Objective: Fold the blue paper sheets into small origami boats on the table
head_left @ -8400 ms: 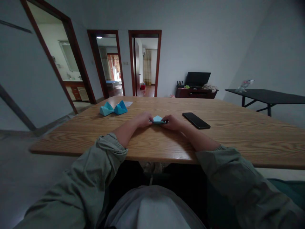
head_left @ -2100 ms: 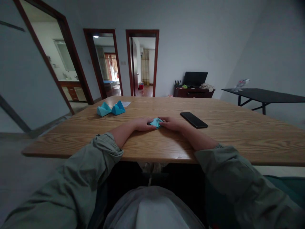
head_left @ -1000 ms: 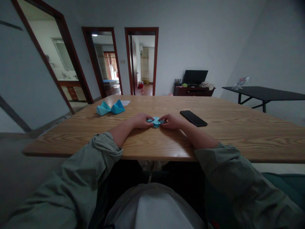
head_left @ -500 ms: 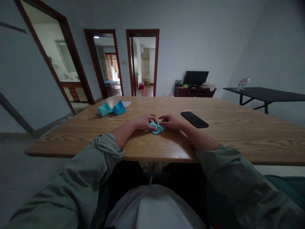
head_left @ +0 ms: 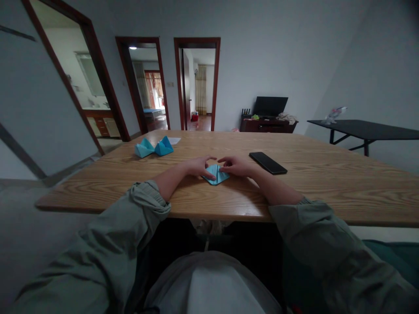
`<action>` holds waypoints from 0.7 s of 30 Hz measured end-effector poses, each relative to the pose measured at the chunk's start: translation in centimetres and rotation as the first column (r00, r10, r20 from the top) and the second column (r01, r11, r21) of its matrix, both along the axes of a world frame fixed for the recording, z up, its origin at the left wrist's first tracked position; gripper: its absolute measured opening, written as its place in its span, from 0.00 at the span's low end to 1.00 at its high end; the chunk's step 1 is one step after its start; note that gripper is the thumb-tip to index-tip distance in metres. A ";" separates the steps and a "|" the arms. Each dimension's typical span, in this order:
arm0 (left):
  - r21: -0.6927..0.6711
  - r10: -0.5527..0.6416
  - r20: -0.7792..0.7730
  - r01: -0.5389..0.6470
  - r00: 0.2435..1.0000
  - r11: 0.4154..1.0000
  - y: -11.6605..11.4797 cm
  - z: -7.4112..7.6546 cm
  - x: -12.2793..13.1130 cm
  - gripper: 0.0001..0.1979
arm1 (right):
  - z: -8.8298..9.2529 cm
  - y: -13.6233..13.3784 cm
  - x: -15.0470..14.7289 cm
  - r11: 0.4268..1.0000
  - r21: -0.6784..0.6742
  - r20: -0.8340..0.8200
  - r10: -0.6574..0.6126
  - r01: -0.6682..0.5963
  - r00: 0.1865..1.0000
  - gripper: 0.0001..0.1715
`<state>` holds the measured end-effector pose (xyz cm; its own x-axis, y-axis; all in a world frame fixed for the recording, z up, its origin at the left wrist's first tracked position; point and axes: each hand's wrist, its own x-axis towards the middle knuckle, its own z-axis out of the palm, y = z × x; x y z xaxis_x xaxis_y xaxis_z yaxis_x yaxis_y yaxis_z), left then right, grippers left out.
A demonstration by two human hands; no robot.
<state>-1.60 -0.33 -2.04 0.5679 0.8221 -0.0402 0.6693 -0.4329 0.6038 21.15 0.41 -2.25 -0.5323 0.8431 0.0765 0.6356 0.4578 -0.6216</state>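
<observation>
**Folded blue paper (head_left: 216,175) held down by two hands on a wood-grain table (head_left: 314,192).**
The left hand (head_left: 196,167) is laid over the paper's left side; the right hand (head_left: 237,165) is rested against its upper right edge. A black smartphone (head_left: 268,163) is placed near the right hand; two blue paper models (head_left: 153,148) are seen farther off, beside a white paper slip (head_left: 174,140).

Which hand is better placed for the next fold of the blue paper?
Probably the left hand: its fingers lie further across the blue paper, while the right hand only reaches the upper edge.
</observation>
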 end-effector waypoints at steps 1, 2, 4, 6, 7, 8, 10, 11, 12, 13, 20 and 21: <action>0.000 0.009 0.015 -0.009 1.000 1.000 0.0 0.0 0.1 0.55 | 0.1 0.0 0.0 1.000 0.014 0.016 0.000 0.000 1.000 0.29; 0.010 0.025 0.034 -0.025 0.999 1.000 0.0 0.1 0.1 0.54 | 0.2 -0.1 0.1 1.000 0.019 0.029 0.008 -0.009 1.000 0.27; 0.045 0.043 0.089 -0.047 0.995 0.998 -0.1 0.2 0.2 0.49 | 0.4 -0.4 0.1 0.999 0.009 0.041 0.045 -0.045 0.998 0.24; 0.060 0.012 0.160 -0.021 0.987 0.998 -0.1 0.4 0.3 0.38 | 0.6 -0.8 0.1 0.996 -0.019 0.017 0.091 -0.091 0.996 0.22; 0.061 -0.010 0.195 -0.002 0.981 0.998 -0.2 0.6 0.4 0.32 | 0.6 -0.9 0.0 0.993 -0.032 -0.016 0.113 -0.113 0.994 0.22; 0.064 -0.023 0.226 0.009 0.974 0.998 -0.3 0.8 0.4 0.26 | 0.7 -1.0 -0.2 0.991 -0.034 -0.060 0.124 -0.127 0.990 0.22; 0.094 -0.004 0.288 -0.024 0.958 0.995 -0.3 1.2 0.4 0.22 | 0.7 -0.9 -0.5 0.995 0.015 -0.173 0.103 -0.102 0.980 0.22; 0.120 0.016 0.323 -0.057 0.946 0.991 -0.3 1.4 0.4 0.22 | 0.7 -0.8 -0.6 0.996 0.059 -0.231 0.076 -0.064 0.970 0.22; 0.151 0.031 0.361 -0.091 0.932 0.984 -0.3 1.5 0.4 0.22 | 0.7 -0.7 -0.7 0.994 0.105 -0.284 0.049 -0.020 0.958 0.22; 0.184 0.038 0.396 -0.120 0.917 0.976 -0.2 1.5 0.4 0.22 | 0.7 -0.5 -0.8 0.989 0.148 -0.324 0.026 0.023 0.946 0.21; 0.361 0.009 0.309 -0.126 0.951 0.924 -0.1 1.4 1.3 0.16 | 1.2 -0.9 -1.1 0.941 0.311 -0.314 -0.033 0.136 0.949 0.21; 0.380 0.011 0.282 -0.122 0.959 0.917 -0.2 1.4 1.5 0.15 | 1.3 -1.0 -1.2 0.945 0.303 -0.320 -0.024 0.126 0.947 0.22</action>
